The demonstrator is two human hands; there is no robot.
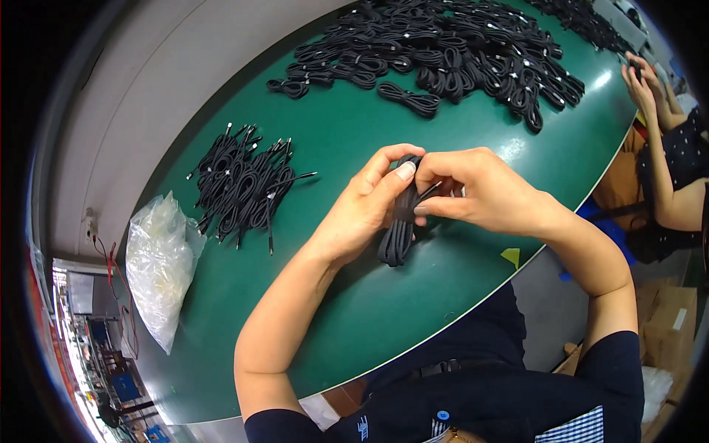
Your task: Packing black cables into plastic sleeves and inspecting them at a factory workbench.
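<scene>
A coiled black cable bundle (397, 235) hangs over the green table (354, 310). My left hand (365, 207) grips its upper part, thumb pressed on top. My right hand (484, 190) pinches the same bundle from the right side, with a cable end sticking out between the fingers. Both hands meet at the top of the coil, just above the tabletop.
A small pile of tied black cables (244, 184) lies to the left. A large heap of cable bundles (450, 52) covers the far side. A clear plastic bag (159, 262) lies at the left end. Another person's hands (646, 85) work at the right edge. Cardboard boxes (668, 317) stand below right.
</scene>
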